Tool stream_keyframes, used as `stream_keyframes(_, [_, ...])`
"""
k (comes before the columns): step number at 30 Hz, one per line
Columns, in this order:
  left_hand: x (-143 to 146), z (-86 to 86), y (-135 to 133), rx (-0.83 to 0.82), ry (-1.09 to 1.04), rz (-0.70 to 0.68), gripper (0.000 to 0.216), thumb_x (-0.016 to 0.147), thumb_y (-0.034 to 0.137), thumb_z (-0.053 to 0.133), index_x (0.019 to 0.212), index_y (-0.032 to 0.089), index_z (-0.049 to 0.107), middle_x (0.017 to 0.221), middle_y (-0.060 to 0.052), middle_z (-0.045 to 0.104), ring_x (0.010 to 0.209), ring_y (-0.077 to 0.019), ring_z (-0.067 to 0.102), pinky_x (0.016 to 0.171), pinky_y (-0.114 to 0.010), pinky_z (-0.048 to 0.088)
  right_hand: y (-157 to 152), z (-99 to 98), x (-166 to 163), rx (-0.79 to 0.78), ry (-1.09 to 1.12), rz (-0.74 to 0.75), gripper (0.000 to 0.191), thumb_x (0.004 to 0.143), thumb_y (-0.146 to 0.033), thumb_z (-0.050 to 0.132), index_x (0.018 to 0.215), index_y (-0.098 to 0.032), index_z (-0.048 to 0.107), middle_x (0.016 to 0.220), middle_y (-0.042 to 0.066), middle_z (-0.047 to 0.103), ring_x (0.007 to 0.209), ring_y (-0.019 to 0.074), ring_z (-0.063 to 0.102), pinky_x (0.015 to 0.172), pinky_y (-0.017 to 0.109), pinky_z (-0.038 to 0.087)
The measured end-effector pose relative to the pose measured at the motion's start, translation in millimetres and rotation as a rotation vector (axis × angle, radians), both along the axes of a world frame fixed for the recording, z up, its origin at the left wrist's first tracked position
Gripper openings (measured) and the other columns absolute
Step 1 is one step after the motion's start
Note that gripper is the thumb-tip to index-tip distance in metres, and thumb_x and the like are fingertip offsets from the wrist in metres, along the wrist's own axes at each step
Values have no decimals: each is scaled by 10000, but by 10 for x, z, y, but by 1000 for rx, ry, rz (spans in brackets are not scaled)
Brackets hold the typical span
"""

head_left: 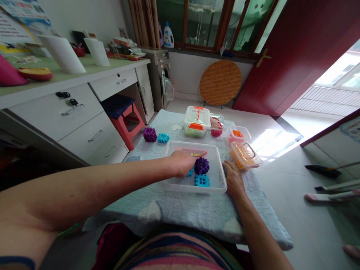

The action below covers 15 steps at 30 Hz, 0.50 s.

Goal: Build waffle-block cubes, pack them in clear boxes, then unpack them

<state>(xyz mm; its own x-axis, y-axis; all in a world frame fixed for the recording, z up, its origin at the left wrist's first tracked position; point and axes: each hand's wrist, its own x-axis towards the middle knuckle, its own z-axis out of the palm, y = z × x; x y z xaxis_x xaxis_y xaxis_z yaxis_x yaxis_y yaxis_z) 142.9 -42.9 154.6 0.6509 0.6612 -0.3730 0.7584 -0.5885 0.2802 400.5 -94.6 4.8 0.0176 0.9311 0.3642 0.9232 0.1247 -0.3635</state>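
Observation:
A clear plastic tray (pixel 218 150) sits on a low table covered with a pale blue cloth (pixel 197 210). Inside it lie a purple toothed block (pixel 201 165) and a blue block (pixel 201 180). My left hand (pixel 182 163) reaches into the tray, fingers curled down on a second blue block (pixel 190 172) right beside the purple one. My right hand (pixel 233 178) rests against the tray's right rim, fingers bent along its edge. A purple block (pixel 150 134) and a blue block (pixel 163 138) lie on the cloth behind the tray.
Behind the tray stand a lidded box with orange clips (pixel 197 122), a box of red pieces (pixel 217 125) and two orange-lidded boxes (pixel 245 154). A desk with drawers (pixel 84 108) and a red stool (pixel 126 120) are left. Brooms (pixel 329 170) lie on the floor at right.

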Motion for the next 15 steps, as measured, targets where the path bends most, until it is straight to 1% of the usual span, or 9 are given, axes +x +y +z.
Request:
stream_keyframes(2, [-67, 96, 1, 45, -19, -74, 587, 725, 134, 602, 1303, 223, 556, 1334, -129, 609, 1225, -329, 558, 1009, -397, 424, 0, 2, 2, -2, -2, 1, 410, 858, -296, 470, 1161, -83, 646, 1265, 212, 609, 1192, 316, 543, 1064, 487, 405])
stream_keyframes(3, [-92, 140, -1, 23, -52, -74, 584, 736, 138, 575, 1313, 227, 543, 1371, -112, 582, 1251, -305, 536, 1023, -370, 412, 0, 2, 2, -1, -2, 0, 408, 855, -293, 473, 1160, -86, 647, 1263, 210, 610, 1193, 315, 543, 1065, 486, 404])
stream_keyframes(4, [-110, 178, -6, -20, -77, -36, 576, 740, 145, 556, 1311, 219, 537, 1389, -105, 565, 1261, -286, 523, 1025, -350, 409, 0, 3, 1, 0, -2, 0, 405, 853, -289, 474, 1160, -90, 648, 1261, 207, 611, 1194, 313, 542, 1065, 485, 404])
stream_keyframes(5, [-120, 205, -14, -80, -95, 37, 563, 740, 158, 543, 1301, 203, 536, 1385, -107, 563, 1250, -274, 525, 1011, -340, 419, -1, 4, -1, 2, -3, 1, 402, 852, -283, 473, 1160, -93, 648, 1259, 204, 612, 1196, 311, 542, 1065, 485, 404])
stream_keyframes(7, [-122, 221, -39, -223, -124, 250, 537, 746, 198, 522, 1283, 173, 527, 1328, -123, 593, 1188, -262, 557, 931, -332, 470, -2, 6, -7, 7, -2, 4, 394, 851, -275, 469, 1154, -99, 650, 1253, 201, 615, 1192, 310, 544, 1061, 487, 406])
stream_keyframes(9, [-116, 176, -63, -357, -176, 448, 536, 765, 221, 492, 1298, 169, 492, 1308, -134, 598, 1144, -244, 582, 834, -315, 506, -3, 7, -13, 18, 1, 6, 384, 851, -273, 467, 1144, -110, 653, 1245, 197, 619, 1181, 310, 549, 1053, 494, 412])
stream_keyframes(10, [-116, 134, -73, -406, -197, 507, 540, 776, 221, 475, 1314, 179, 469, 1326, -135, 585, 1141, -233, 586, 797, -302, 513, -3, 6, -15, 26, 3, 7, 378, 849, -272, 469, 1140, -118, 654, 1241, 193, 621, 1174, 309, 552, 1049, 496, 415])
stream_keyframes(12, [-125, 23, -85, -436, -198, 530, 539, 795, 217, 456, 1334, 212, 436, 1353, -130, 569, 1138, -218, 590, 753, -285, 516, -3, 1, -15, 38, 7, 8, 368, 845, -267, 473, 1138, -139, 655, 1237, 180, 625, 1168, 303, 555, 1045, 497, 418])
stream_keyframes(15, [-147, -160, -92, -391, -142, 465, 499, 814, 243, 482, 1312, 251, 451, 1267, -120, 631, 1065, -219, 624, 723, -287, 518, -2, -9, -9, 43, 7, 4, 366, 842, -275, 483, 1136, -142, 654, 1232, 177, 628, 1168, 303, 556, 1042, 493, 422])
